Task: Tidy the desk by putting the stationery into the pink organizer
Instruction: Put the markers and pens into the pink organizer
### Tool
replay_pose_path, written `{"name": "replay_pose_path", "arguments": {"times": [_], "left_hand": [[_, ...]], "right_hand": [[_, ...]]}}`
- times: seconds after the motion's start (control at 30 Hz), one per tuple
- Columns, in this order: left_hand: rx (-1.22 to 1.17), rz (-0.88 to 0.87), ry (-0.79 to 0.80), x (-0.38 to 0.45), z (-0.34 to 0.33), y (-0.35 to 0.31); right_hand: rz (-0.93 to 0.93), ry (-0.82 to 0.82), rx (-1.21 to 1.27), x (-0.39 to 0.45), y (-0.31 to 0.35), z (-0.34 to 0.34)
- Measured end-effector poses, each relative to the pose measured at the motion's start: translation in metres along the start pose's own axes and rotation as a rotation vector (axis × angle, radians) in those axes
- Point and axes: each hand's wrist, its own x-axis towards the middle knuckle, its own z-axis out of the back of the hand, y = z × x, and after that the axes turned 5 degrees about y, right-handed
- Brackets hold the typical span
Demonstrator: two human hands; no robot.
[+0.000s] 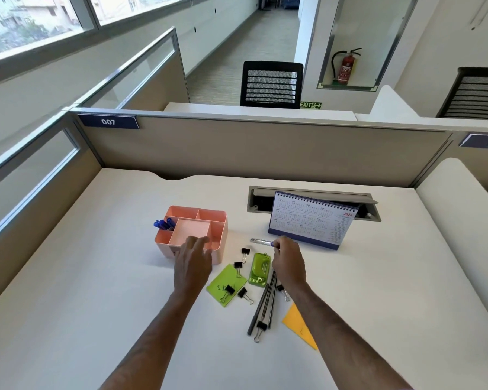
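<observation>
The pink organizer (197, 218) sits mid-table holding only blue pens (164, 223) in its left slot. My left hand (193, 260) rests at its front, fingers loosely spread; my right hand (288, 258) pinches a clear pen (261, 242). Binder clips (238, 267), a green stapler (259, 270), dark pens (265, 302) and sticky notes (223, 281) remain loose beside it.
</observation>
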Motion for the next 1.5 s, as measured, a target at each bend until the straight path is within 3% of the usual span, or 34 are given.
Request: {"name": "replay_pose_path", "arguments": {"times": [0.17, 0.47, 0.63, 0.8, 0.93, 1.1, 1.5], "left_hand": [[-0.13, -0.258, 0.055, -0.006, -0.016, -0.035], [-0.242, -0.401, 0.125, -0.018, -0.019, -0.08], [-0.298, -0.343, 0.081, -0.023, -0.01, -0.076], [-0.334, -0.235, -0.114, 0.004, 0.021, -0.042], [-0.265, 0.024, -0.283, 0.038, 0.061, 0.0], [-0.07, 0.093, -0.435, 0.073, 0.091, 0.045], [0.132, 0.29, -0.192, 0.087, 0.054, 0.077]], "right_hand": [[0.091, -0.153, 0.127, -0.013, 0.018, 0.01], [0.243, -0.135, 0.211, -0.046, 0.034, 0.019], [0.247, -0.113, 0.301, -0.057, 0.041, 0.02], [0.18, -0.049, 0.299, -0.078, 0.025, 0.009], [0.094, 0.083, 0.23, -0.107, -0.005, -0.01], [0.052, 0.181, 0.165, -0.133, -0.021, -0.027], [0.01, 0.23, 0.093, -0.131, -0.033, -0.036]]}}
